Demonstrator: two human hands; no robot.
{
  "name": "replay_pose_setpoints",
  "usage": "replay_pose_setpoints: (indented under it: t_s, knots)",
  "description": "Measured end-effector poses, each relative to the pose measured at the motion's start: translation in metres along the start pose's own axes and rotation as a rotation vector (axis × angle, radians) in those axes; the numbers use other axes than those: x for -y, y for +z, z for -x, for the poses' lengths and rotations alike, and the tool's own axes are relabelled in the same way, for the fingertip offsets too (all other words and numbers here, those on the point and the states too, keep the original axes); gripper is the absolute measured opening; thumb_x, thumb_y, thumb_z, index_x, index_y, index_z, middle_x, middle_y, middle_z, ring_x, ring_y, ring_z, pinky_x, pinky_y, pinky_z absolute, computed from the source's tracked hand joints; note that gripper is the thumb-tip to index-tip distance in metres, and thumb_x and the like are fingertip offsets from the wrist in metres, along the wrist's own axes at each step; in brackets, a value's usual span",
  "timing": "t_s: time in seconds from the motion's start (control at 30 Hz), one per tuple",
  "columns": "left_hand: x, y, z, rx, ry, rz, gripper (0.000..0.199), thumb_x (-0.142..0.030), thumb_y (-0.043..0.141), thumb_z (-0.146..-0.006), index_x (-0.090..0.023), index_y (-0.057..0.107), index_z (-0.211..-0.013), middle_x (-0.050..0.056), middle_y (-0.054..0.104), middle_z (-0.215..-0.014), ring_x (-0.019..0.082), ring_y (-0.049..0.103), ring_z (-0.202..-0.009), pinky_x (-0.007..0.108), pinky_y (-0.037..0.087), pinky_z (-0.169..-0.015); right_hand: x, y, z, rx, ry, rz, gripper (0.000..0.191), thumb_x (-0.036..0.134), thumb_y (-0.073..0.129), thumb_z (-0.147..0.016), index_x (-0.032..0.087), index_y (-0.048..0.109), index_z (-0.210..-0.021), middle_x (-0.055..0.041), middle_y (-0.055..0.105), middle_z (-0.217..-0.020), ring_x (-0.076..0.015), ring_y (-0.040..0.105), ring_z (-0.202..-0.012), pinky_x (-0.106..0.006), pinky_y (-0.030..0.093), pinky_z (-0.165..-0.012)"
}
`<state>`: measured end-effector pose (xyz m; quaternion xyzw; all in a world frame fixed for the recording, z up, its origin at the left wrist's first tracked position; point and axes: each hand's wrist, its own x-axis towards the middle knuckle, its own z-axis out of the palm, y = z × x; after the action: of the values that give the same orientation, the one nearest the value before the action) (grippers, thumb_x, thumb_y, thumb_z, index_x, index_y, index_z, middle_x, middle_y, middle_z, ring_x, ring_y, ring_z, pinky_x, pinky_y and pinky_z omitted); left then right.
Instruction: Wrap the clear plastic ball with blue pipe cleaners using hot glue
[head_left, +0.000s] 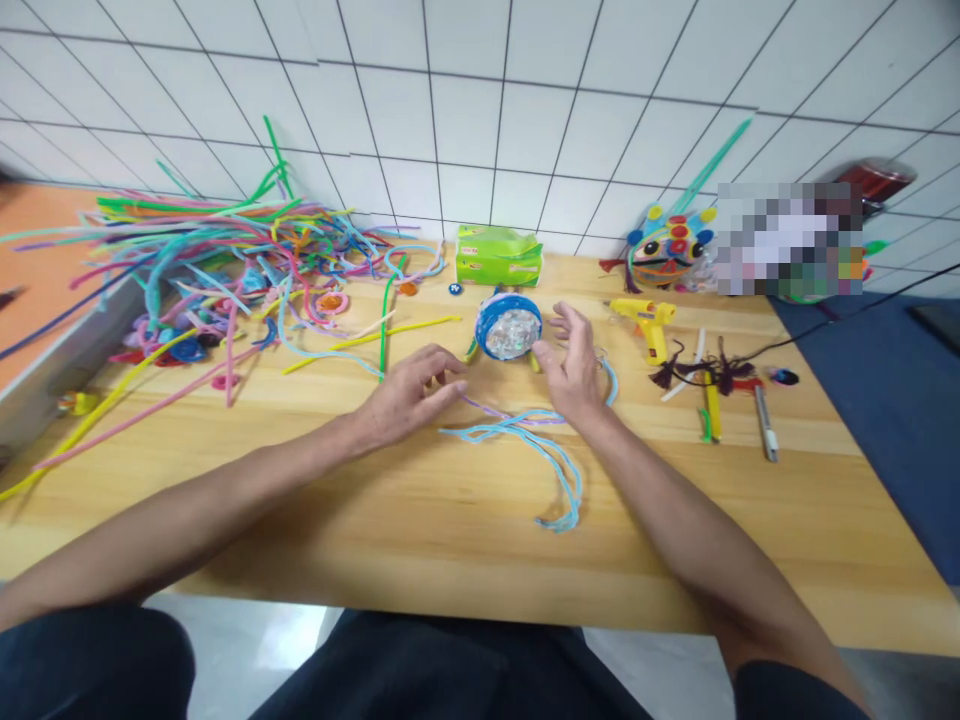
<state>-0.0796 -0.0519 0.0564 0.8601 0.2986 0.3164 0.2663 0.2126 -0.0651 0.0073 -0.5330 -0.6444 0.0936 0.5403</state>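
Observation:
A round craft piece (pixel 511 332) with a fuzzy blue rim and a shiny, clear-looking front stands in the middle of the table. My right hand (pixel 571 368) is just to its right, fingers apart and loosely bent; whether the thumb touches the rim I cannot tell. On the other side, a little nearer to me, my left hand (pixel 416 392) hovers low with thumb and fingers apart, holding nothing. Several light blue pipe cleaners (pixel 566 465) lie bent on the wood between my forearms. A thin purple strand (pixel 487 408) runs between the two hands.
Left lies a big heap of coloured pipe cleaners (pixel 225 215). A green tissue pack (pixel 499 257) sits by the tiled wall. Rightward are a yellow glue gun (pixel 646 322), dark tassels (pixel 720 372), a utility knife (pixel 766 425) and a decorated face craft (pixel 666 250). A black cord (pixel 825 320) crosses the right edge.

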Motion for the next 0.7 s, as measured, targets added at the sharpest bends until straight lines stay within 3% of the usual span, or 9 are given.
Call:
replay_pose_setpoints:
  t_s: [0.1,0.17,0.27,0.4,0.5,0.6,0.7]
  knots:
    - [0.008,0.012,0.015,0.102,-0.01,-0.051,0.032,-0.046,0.065,-0.11,-0.018,0.074,-0.123,0.01,0.075,-0.114,0.02,0.072,-0.094,0.032,0.06,-0.085,0.022,-0.021,-0.022,-0.111,0.118,-0.233,0.051,0.071,0.059,-0.104,0.027,0.067,-0.13,-0.0102,0.076,-0.121,-0.023,0.076,-0.096,-0.041,0.064,-0.085]
    - [0.013,0.02,0.017,0.171,-0.003,-0.086,0.033,-0.046,0.066,-0.11,-0.018,0.074,-0.125,0.011,0.075,-0.114,0.021,0.074,-0.097,0.033,0.06,-0.087,0.038,-0.039,-0.04,-0.142,0.207,-0.425,0.048,0.073,0.06,-0.103,0.028,0.07,-0.116,-0.0052,0.077,-0.1,-0.0185,0.072,-0.077,-0.031,0.057,-0.063]
    - [0.018,0.028,0.013,0.257,0.018,-0.115,0.03,-0.045,0.066,-0.111,-0.018,0.075,-0.122,0.009,0.075,-0.107,0.022,0.074,-0.098,0.032,0.058,-0.085,0.057,-0.064,-0.058,-0.11,0.259,-0.525,0.052,0.075,0.062,-0.101,0.025,0.073,-0.105,-0.0039,0.074,-0.089,-0.0164,0.068,-0.067,-0.028,0.052,-0.054]
    - [0.018,0.031,0.004,0.37,0.039,-0.169,0.019,-0.037,0.066,-0.111,-0.021,0.075,-0.117,0.007,0.074,-0.11,0.02,0.074,-0.1,0.029,0.055,-0.085,0.067,-0.076,-0.05,-0.017,0.296,-0.421,0.043,0.067,0.074,-0.097,0.024,0.074,-0.103,-0.0017,0.076,-0.087,-0.0153,0.069,-0.069,-0.028,0.055,-0.06]
    - [0.014,0.033,-0.003,0.431,0.02,-0.248,0.019,-0.035,0.065,-0.111,-0.019,0.075,-0.107,0.006,0.073,-0.107,0.02,0.072,-0.096,0.029,0.054,-0.081,0.063,-0.07,-0.023,0.232,0.29,-0.184,0.036,0.058,0.077,-0.096,0.024,0.078,-0.107,-0.0033,0.082,-0.093,-0.0194,0.075,-0.082,-0.033,0.06,-0.075]
    - [0.011,0.037,-0.008,0.444,0.04,-0.295,0.029,-0.04,0.061,-0.114,-0.018,0.072,-0.098,0.006,0.071,-0.1,0.021,0.071,-0.093,0.03,0.054,-0.079,0.053,-0.062,0.007,0.487,0.136,0.164,0.027,0.046,0.075,-0.099,0.023,0.08,-0.112,-0.0098,0.085,-0.113,-0.0291,0.078,-0.109,-0.046,0.06,-0.1]
    - [0.013,0.04,-0.006,0.374,0.082,-0.308,0.027,-0.038,0.06,-0.114,-0.019,0.069,-0.097,0.006,0.071,-0.097,0.022,0.072,-0.093,0.03,0.055,-0.08,0.043,-0.056,0.029,0.607,-0.035,0.355,0.023,0.038,0.075,-0.101,0.021,0.079,-0.115,-0.0146,0.085,-0.117,-0.0342,0.076,-0.117,-0.054,0.057,-0.107]
